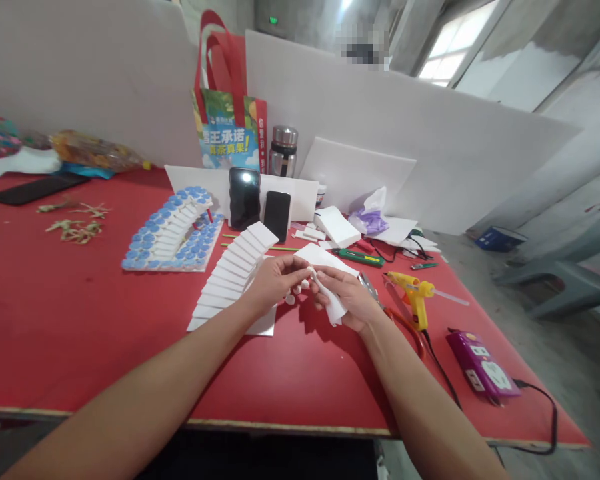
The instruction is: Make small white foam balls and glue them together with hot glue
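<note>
A soft white piece that looks like tissue paper [334, 308] hangs from my right hand [349, 293], whose fingers are closed round it. My left hand [273, 279] pinches at its upper end, thumb and forefinger meeting the right fingertips. Several small white rolled lumps [291, 299] lie just below the left fingers. Beside my left forearm is a curved stair of white foam-board steps [223, 283], fanned out on the table and partly hidden by the arm. Further left stands a finished-looking stair model [173, 230] with blue-and-white round pieces around its white steps.
On the red table [105, 333], a yellow glue gun [415, 291], pliers with orange handles [413, 327], a green cutter [360, 257] and a purple power strip [483, 367] with cables lie right. Two phones [245, 198], a steel flask [283, 150] and a bag [230, 133] stand behind.
</note>
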A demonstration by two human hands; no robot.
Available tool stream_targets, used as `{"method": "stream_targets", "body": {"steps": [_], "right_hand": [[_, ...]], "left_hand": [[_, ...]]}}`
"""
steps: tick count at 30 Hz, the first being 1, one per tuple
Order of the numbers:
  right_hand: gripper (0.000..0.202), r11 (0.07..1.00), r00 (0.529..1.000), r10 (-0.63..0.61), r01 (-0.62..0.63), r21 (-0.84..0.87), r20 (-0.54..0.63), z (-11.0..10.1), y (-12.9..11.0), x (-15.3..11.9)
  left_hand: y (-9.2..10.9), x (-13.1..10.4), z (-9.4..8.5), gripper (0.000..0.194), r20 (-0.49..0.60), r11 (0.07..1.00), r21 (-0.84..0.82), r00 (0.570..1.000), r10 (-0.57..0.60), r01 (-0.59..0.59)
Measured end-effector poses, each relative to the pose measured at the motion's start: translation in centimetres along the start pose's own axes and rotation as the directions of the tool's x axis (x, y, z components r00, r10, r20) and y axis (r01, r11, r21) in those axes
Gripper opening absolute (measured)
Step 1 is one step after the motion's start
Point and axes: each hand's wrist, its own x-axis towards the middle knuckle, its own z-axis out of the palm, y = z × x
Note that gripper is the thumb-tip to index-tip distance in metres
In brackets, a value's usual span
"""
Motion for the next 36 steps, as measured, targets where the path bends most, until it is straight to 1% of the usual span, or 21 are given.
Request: {"method": "stream_targets", "body": {"steps": [2,4,7,9,12,14,15,16,17,18,19,21,22,23,25,29,33,36], "right_hand": [[0.046,0.992,0.997,-0.058,0.051,-0.112,-0.058,0.2,0.1,-0.1],[0.042,0.964,0.983,-0.133,0.099,-0.248,-0.124,0.4,0.3,-0.1],[0.036,0.861,0.943,-0.270,0.147,-0.486,-0.193,0.9,0.6,0.1],[0.033,0.756,0.916,-0.359,0.171,-0.632,-0.182,1.4,0.8,0.3],[0.027,0.574,0.883,-0.457,0.201,-0.794,-0.107,2.0,0.6,0.8],[0.024,0.460,0.868,-0.491,0.186,-0.868,-0.074,2.2,0.2,1.1],[0.023,0.422,0.866,-0.495,0.174,-0.890,-0.066,2.2,0.0,1.3],[0.024,0.409,0.873,-0.483,0.164,-0.898,-0.061,2.2,-0.3,1.4],[0.024,0.428,0.889,-0.453,0.160,-0.889,-0.059,2.1,-0.5,1.5],[0.024,0.481,0.910,-0.410,0.158,-0.862,-0.062,2.0,-0.7,1.6],[0.025,0.570,0.928,-0.364,0.156,-0.807,-0.077,1.9,-0.8,1.7],[0.027,0.763,0.950,-0.285,0.144,-0.631,-0.128,1.7,-0.8,1.7],[0.029,0.831,0.953,-0.259,0.137,-0.540,-0.156,1.6,-0.6,1.6],[0.031,0.873,0.953,-0.243,0.134,-0.469,-0.181,1.4,-0.5,1.5],[0.034,0.906,0.948,-0.234,0.131,-0.403,-0.217,1.1,0.0,1.3],[0.040,0.926,0.943,-0.206,0.100,-0.365,-0.263,0.3,0.4,1.1],[0.052,0.932,0.964,-0.143,0.054,-0.358,-0.226,0.3,0.2,0.9],[0.053,0.911,0.969,-0.151,0.061,-0.408,-0.193,0.4,0.0,0.7]], "left_hand": [[0.0,0.1,0.0,0.035,-0.036,1.000,0.006,0.999,0.012,-0.011],[0.2,0.0,0.1,0.034,-0.065,1.000,0.003,0.998,0.012,-0.012],[0.6,-0.2,0.1,0.035,-0.088,0.999,-0.044,0.996,-0.007,0.004],[0.7,-0.3,0.1,0.036,-0.107,0.997,-0.076,0.994,-0.003,-0.005],[0.6,-0.4,0.0,0.037,-0.134,0.994,-0.102,0.991,0.030,-0.044],[0.4,-0.2,-0.1,0.038,-0.126,0.992,-0.113,0.991,0.033,-0.047],[0.2,-0.1,-0.2,0.039,-0.117,0.991,-0.124,0.993,0.026,-0.041],[0.1,0.0,-0.2,0.040,-0.106,0.990,-0.138,0.994,0.018,-0.032],[0.0,0.1,-0.3,0.040,-0.092,0.988,-0.153,0.996,0.009,-0.023],[-0.1,0.2,-0.4,0.041,-0.078,0.986,-0.165,0.997,0.001,-0.014],[-0.1,0.3,-0.5,0.042,-0.059,0.985,-0.171,0.998,-0.007,-0.004],[-0.1,0.3,-0.6,0.044,-0.033,0.985,-0.173,0.999,-0.018,0.012],[-0.1,0.4,-0.6,0.044,-0.021,0.986,-0.167,0.999,-0.024,0.020],[-0.1,0.4,-0.7,0.045,-0.013,0.987,-0.161,0.999,-0.031,0.028],[-0.1,0.4,-0.8,0.046,0.005,0.987,-0.150,0.999,-0.050,0.051],[-0.3,0.5,-1.0,0.045,0.046,0.983,-0.155,0.995,-0.090,0.096],[-0.3,0.6,-1.3,0.046,0.052,0.985,-0.135,0.993,-0.104,0.110],[-0.3,0.6,-1.3,0.043,0.063,0.986,-0.131,0.993,-0.096,0.103]]}}
